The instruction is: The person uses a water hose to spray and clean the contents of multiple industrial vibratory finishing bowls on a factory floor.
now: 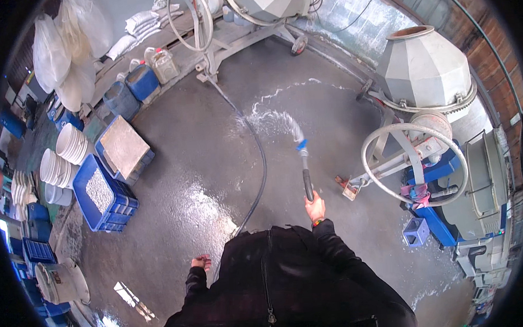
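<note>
Right hand (315, 208) is clamping around the dark handle of a spray wand (306, 174), fingers wrapped together. The wand is extending forward over the middle of the wet floor (183, 137), and its blue nozzle (302, 145) is throwing water (292, 128) ahead and slightly leftward. Left hand (201, 262) is hanging well apart from it, fingers loosely curled and apparently holding nothing. A dark hose (264, 163) is running across the floor between the left hand and the wand; any joint between hose and wand is not showing.

For good control, the wrist should be staying firm while the arm is doing the sweeping. A low nozzle would likely be driving water along the surface, with overlapping passes giving even coverage. Careless aim could be wetting the white granules (99, 190) in the open blue crate (117, 218). The hose is presenting a probable trip hazard, so steps should be clearing it.
</note>
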{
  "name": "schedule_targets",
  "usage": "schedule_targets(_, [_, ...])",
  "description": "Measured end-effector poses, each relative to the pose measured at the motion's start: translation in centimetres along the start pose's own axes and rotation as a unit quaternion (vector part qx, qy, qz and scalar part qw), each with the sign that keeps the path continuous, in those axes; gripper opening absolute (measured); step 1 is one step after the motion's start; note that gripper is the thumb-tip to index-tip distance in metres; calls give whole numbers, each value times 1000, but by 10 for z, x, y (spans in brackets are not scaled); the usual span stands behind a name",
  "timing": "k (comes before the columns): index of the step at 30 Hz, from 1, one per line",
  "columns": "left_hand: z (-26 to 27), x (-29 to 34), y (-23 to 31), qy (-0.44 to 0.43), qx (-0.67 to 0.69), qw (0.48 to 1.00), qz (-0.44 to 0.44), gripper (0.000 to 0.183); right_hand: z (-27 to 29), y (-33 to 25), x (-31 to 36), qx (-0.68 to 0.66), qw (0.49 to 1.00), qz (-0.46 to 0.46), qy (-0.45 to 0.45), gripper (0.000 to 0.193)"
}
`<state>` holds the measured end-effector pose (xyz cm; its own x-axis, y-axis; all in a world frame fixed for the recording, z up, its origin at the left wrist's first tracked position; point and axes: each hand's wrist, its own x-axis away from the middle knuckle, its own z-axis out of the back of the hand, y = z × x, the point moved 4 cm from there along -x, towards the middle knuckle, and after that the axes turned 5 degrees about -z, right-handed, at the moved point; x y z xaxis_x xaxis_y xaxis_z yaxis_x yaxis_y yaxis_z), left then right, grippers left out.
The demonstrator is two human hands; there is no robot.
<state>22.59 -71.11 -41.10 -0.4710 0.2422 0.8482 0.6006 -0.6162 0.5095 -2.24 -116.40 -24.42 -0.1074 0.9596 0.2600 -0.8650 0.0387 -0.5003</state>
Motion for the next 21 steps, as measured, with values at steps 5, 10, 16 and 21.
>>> schedule_targets(5, [9, -28, -40, -31, 55, 995, -74, 14, 6, 16, -2, -91, 987, -102, 84, 38])
schedule_targets(10, [38, -123, -169, -75, 204, 976, 14, 17, 20, -5, -15, -124, 986, -96, 50, 48])
schedule_targets(16, [25, -150, -155, -113, 159, 981, -1, 22, 56, 27, -8, -96, 979, -137, 117, 48])
schedule_targets(21, [3, -139, -76, -138, -6, 989, 51, 15, 92, 115, 5, -61, 967, -246, 10, 35])
